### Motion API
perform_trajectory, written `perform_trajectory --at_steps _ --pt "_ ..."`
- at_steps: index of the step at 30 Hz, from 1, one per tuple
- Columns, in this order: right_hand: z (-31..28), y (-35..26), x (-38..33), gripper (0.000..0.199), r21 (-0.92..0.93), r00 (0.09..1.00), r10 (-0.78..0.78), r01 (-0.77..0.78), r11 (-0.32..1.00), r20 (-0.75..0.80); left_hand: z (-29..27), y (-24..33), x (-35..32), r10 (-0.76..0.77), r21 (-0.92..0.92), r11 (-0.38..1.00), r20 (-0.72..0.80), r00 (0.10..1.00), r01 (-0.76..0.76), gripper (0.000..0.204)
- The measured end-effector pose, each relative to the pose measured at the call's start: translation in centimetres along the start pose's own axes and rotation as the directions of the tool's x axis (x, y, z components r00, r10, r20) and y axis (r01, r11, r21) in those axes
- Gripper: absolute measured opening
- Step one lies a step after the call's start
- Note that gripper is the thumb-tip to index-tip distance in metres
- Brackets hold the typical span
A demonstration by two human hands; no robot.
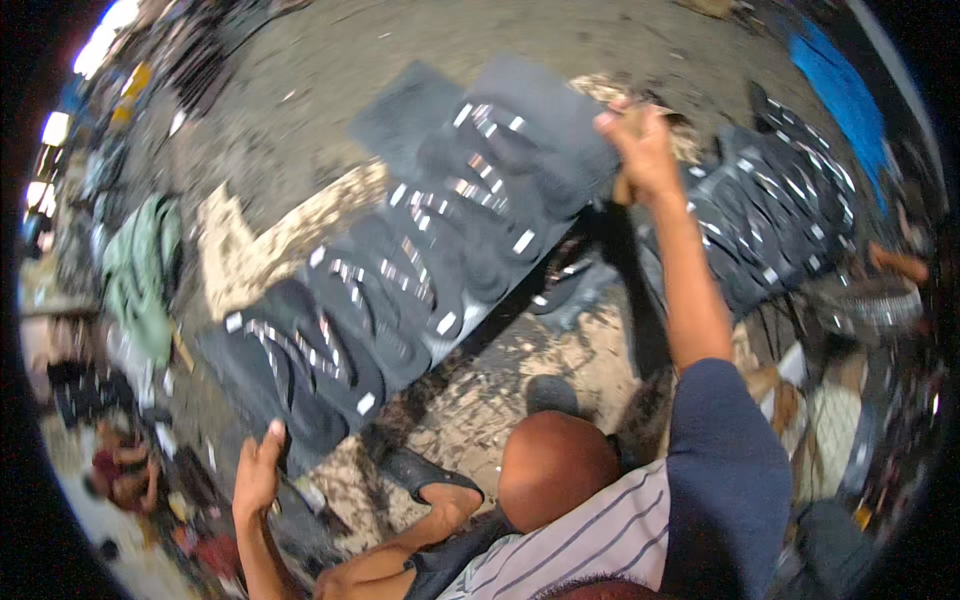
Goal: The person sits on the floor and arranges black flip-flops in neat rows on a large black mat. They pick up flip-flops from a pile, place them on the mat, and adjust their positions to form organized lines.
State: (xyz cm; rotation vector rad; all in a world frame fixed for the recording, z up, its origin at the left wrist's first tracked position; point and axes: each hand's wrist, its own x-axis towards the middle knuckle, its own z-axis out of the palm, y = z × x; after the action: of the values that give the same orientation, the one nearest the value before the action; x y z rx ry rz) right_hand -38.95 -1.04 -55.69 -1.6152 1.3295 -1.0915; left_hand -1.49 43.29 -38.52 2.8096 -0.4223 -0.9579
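Observation:
A long dark grey board (pixel 572 125) is lifted at a slant in front of me, its right end farther away and higher in the picture. Several black slippers (pixel 370 325) with shiny banded straps lie side by side along it, some with small white tags. At the near left end, my left hand (pixel 260 468) grips the board's edge, thumb on top and the other fingers mostly hidden. My right hand (pixel 645 155) is closed round the far right end, slightly blurred. Behind the board, a second dark grey sheet (pixel 400 105) shows partly.
More black slippers (pixel 770 215) are massed on the right. Pale, stained sheeting (pixel 310 225) covers part of the ground. Green cloth (pixel 145 265) lies at left, a blue sheet (pixel 845 95) at far right. Another person (pixel 125 475) sits at lower left. My knee (pixel 558 470) is bent below the board.

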Motion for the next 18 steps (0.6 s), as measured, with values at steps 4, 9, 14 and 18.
perform_trajectory --at_steps 4,9,14,18 --pt "-25.0 -6.1 1.4 0.045 -0.313 0.867 -0.198 0.052 0.948 -0.457 9.4 14.3 2.7 0.595 -0.324 0.794 0.238 0.768 -0.515 0.056" --pt "-43.0 -17.1 -2.7 0.06 -0.919 0.618 -0.68 -0.258 0.298 -0.394 23.3 25.9 -1.7 0.707 -0.594 0.547 0.705 -0.054 -0.59 0.066" --pt "-28.4 -8.1 -12.5 0.033 -0.474 0.879 -0.334 0.146 0.868 -0.341 30.7 21.9 15.4 0.565 -0.739 0.657 0.353 0.746 -0.148 0.043" --pt "-12.8 3.6 -23.1 0.023 -0.024 0.958 0.281 -0.283 0.959 -0.06 37.9 21.7 17.4 0.273 -0.732 0.677 0.349 0.897 0.079 0.055"
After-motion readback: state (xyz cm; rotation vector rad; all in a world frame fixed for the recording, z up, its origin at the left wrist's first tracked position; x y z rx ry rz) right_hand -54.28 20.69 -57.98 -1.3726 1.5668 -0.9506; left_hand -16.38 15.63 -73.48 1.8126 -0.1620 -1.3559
